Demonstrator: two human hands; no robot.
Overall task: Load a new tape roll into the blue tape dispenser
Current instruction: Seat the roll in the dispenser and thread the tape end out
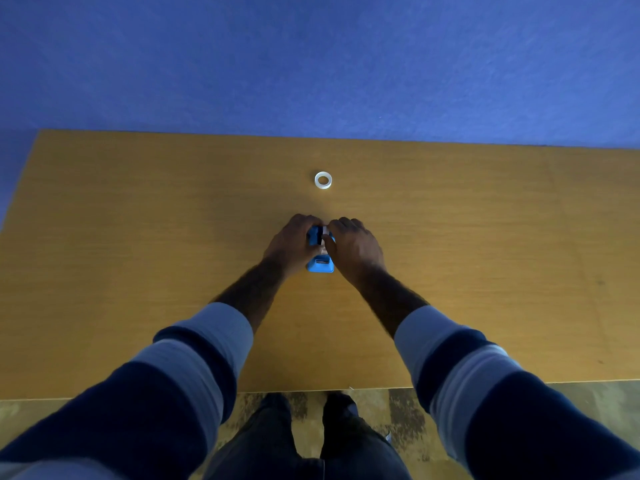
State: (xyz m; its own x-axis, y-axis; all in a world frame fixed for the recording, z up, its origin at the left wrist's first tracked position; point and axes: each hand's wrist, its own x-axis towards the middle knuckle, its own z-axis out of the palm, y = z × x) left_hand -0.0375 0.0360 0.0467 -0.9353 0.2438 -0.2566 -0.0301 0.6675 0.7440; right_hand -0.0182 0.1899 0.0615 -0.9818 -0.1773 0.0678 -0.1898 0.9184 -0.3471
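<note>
Head view: a person stands at a rectangular yellow-brown wooden table (138, 271) and looks down over both outstretched arms.
Landmark: small bright-blue plastic tape dispenser (320, 265), resting on the table near its middle, one end pointing toward the person.
Left hand (292, 244): curled against the left side of the dispenser, fingers wrapped over its far end, gripping the blue body.
Right hand (355, 249): closed over the right side of the dispenser, fingertips meeting the left hand's at a small white-and-dark part on top; whether it pinches that part or only touches it cannot be told.
Tape roll: a small white ring of tape (323, 180), lying flat on the table beyond the dispenser, well apart from it and from both hands.
Sleeves (194, 358): striped in dark navy and pale blue-grey, pushed back from the forearms, on the person's side of the dispenser.
Backdrop: a blue wall (311, 64) rising behind the table's far edge, beyond the dispenser.
Floor (398, 417): mottled, below the table's near edge, with dark trousers showing.
</note>
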